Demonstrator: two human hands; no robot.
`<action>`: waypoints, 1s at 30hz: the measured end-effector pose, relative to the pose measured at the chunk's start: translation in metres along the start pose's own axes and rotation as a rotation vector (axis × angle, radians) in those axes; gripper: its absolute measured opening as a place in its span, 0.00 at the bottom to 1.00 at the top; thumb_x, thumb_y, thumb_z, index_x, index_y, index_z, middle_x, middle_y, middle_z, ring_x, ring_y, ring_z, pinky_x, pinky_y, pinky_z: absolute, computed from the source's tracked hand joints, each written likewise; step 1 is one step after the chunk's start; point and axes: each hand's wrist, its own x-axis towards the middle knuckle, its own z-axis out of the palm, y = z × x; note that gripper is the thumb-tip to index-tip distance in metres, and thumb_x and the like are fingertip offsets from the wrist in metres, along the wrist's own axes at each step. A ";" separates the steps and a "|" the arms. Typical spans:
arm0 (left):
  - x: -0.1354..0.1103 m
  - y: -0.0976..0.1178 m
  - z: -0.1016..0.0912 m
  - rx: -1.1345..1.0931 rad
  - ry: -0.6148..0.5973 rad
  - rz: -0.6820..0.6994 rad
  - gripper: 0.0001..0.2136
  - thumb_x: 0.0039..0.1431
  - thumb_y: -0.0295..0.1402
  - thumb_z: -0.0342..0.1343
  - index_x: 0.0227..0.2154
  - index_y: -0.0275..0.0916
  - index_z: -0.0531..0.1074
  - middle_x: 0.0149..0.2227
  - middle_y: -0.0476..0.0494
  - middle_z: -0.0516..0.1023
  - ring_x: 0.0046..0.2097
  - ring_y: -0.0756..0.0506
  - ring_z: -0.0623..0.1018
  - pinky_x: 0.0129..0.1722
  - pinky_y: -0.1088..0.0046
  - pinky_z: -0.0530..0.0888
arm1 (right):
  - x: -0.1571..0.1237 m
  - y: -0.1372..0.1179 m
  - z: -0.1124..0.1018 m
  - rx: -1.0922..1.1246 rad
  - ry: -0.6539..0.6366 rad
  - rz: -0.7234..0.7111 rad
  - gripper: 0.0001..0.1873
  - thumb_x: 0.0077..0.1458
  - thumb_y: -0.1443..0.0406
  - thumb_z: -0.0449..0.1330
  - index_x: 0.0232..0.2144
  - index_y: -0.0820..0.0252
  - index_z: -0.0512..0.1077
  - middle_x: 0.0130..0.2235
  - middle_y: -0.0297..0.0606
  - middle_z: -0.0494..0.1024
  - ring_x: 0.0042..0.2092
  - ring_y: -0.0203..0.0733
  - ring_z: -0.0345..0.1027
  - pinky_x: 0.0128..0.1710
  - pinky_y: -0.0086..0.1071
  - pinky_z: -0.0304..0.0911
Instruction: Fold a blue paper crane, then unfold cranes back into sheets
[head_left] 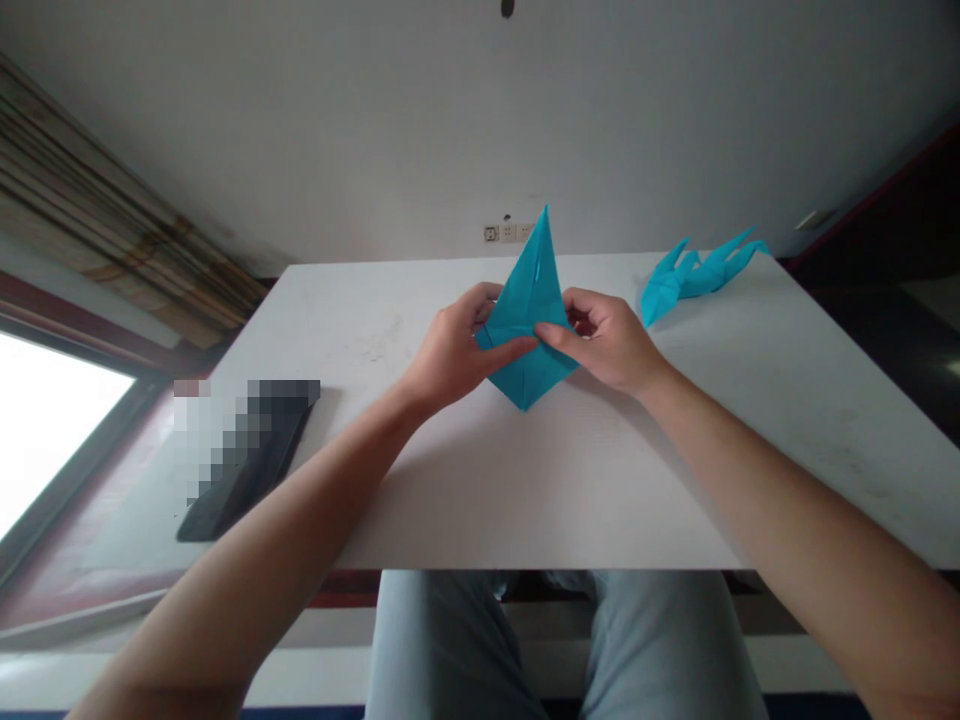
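A blue sheet of origami paper (529, 290), folded into a kite shape, stands between my two hands above the table, its long point up and its blunt corner down. My left hand (465, 340) grips its left edge, thumb pressed flat on the front and fingers behind. On the right edge my right hand (607, 335) pinches it the same way, with the two thumb tips close together at the middle crease. Fingers behind the paper are partly hidden.
Folded blue paper pieces (697, 275), like origami cranes, lie at the table's back right. A dark flat object (247, 490), partly pixelated, is at the left edge of the white table (570, 500). Wall sockets (508, 233) sit behind, and a curtain (127, 200) hangs at left.
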 end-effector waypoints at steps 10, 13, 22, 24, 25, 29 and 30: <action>0.003 -0.010 0.000 -0.155 -0.177 -0.182 0.30 0.51 0.53 0.82 0.49 0.37 0.86 0.47 0.39 0.91 0.47 0.36 0.88 0.46 0.61 0.85 | 0.001 -0.004 0.000 -0.013 0.020 -0.038 0.29 0.58 0.38 0.77 0.32 0.53 0.76 0.32 0.32 0.77 0.33 0.40 0.65 0.34 0.36 0.62; 0.003 -0.014 -0.001 -0.136 -0.192 -0.231 0.28 0.49 0.51 0.83 0.47 0.38 0.87 0.45 0.40 0.91 0.45 0.36 0.88 0.45 0.60 0.85 | 0.001 -0.005 0.001 -0.018 0.034 -0.037 0.30 0.58 0.37 0.77 0.31 0.53 0.74 0.30 0.31 0.74 0.33 0.40 0.64 0.33 0.36 0.61; 0.003 -0.015 -0.002 -0.011 -0.243 -0.252 0.25 0.48 0.50 0.82 0.43 0.40 0.86 0.41 0.43 0.90 0.42 0.38 0.86 0.42 0.61 0.83 | 0.001 -0.004 0.002 -0.037 0.026 -0.049 0.30 0.60 0.37 0.76 0.31 0.53 0.74 0.30 0.31 0.74 0.34 0.40 0.65 0.35 0.37 0.63; 0.004 -0.018 -0.001 -0.013 -0.175 -0.227 0.31 0.45 0.49 0.84 0.50 0.40 0.85 0.45 0.41 0.89 0.45 0.37 0.86 0.43 0.62 0.83 | 0.002 -0.003 0.002 -0.031 0.057 -0.048 0.30 0.59 0.37 0.76 0.31 0.53 0.73 0.30 0.31 0.74 0.34 0.40 0.65 0.35 0.37 0.63; 0.005 -0.020 0.000 -0.017 -0.122 -0.228 0.37 0.43 0.48 0.86 0.55 0.40 0.82 0.48 0.40 0.89 0.45 0.38 0.86 0.43 0.62 0.83 | 0.003 -0.001 0.001 -0.025 0.086 -0.050 0.30 0.60 0.37 0.76 0.32 0.52 0.73 0.31 0.32 0.75 0.34 0.40 0.65 0.34 0.37 0.63; 0.006 -0.019 0.001 -0.183 0.069 -0.301 0.54 0.37 0.45 0.89 0.67 0.44 0.70 0.57 0.35 0.85 0.44 0.40 0.87 0.43 0.63 0.84 | 0.009 0.009 -0.004 0.023 0.247 -0.078 0.29 0.61 0.37 0.75 0.34 0.51 0.72 0.34 0.32 0.76 0.35 0.41 0.69 0.35 0.36 0.67; 0.005 -0.016 0.002 -0.254 0.067 -0.316 0.53 0.39 0.46 0.88 0.68 0.44 0.69 0.57 0.34 0.85 0.45 0.40 0.87 0.44 0.62 0.84 | 0.010 0.012 -0.005 0.031 0.283 -0.087 0.29 0.61 0.37 0.75 0.34 0.51 0.72 0.34 0.32 0.76 0.36 0.41 0.70 0.35 0.36 0.67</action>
